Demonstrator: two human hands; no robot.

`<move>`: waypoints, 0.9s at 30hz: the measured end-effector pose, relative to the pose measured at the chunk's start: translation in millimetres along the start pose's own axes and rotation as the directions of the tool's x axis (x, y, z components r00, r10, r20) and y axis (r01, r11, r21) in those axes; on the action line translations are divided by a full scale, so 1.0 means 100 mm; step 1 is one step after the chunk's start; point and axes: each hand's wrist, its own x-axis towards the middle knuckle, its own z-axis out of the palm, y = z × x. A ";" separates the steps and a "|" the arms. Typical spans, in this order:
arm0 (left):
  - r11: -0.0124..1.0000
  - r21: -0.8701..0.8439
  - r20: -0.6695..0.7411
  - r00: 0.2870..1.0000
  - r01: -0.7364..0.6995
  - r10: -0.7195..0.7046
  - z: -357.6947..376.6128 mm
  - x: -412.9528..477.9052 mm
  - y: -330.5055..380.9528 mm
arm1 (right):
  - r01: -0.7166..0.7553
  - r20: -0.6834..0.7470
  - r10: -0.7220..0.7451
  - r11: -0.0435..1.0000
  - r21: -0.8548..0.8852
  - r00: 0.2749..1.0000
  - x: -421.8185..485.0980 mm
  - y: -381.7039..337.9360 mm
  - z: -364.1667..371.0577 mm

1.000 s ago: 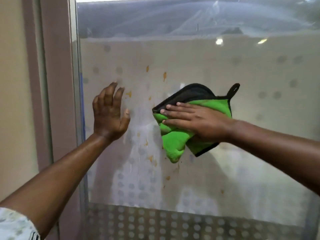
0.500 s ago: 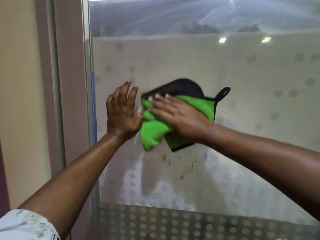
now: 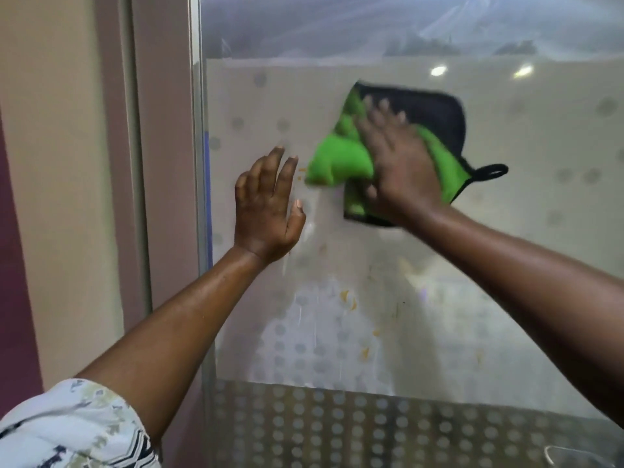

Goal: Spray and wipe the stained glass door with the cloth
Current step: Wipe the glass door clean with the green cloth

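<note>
The frosted glass door (image 3: pixel 506 265) with a dot pattern fills the view. Orange stains (image 3: pixel 349 298) speckle it below my hands, and wet streaks run down the pane. My right hand (image 3: pixel 396 160) presses a green cloth with a black edge and loop (image 3: pixel 337 160) flat against the glass, fingers spread and blurred with motion. My left hand (image 3: pixel 266 211) rests open and flat on the glass just left of the cloth, not touching it. No spray bottle is in view.
The door's metal edge (image 3: pixel 202 231) and a brownish frame (image 3: pixel 158 163) run down the left, with a beige wall (image 3: pixel 60 163) beyond. A clear strip of glass (image 3: pixel 337 25) tops the frosted band.
My right hand swept the cloth left toward my left hand, then up and back right. Stains that sat around my hands are gone. The left hand stayed flat on the glass.
</note>
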 end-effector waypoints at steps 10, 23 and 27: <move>0.991 0.128 0.076 0.996 0.038 -0.048 -0.28 -0.31 -0.78 | 0.415 0.231 -0.389 0.907 -0.075 0.892 -0.10 0.33 -0.14; 0.987 0.154 0.038 0.998 0.041 -0.047 -0.02 -0.50 -1.04 | 0.578 0.234 -0.595 0.803 0.143 0.769 -0.58 -0.87 0.55; 0.990 0.135 0.033 0.999 0.037 -0.042 -0.03 -0.50 -1.02 | 0.800 0.353 -0.799 0.570 0.188 0.487 -0.50 -0.52 0.34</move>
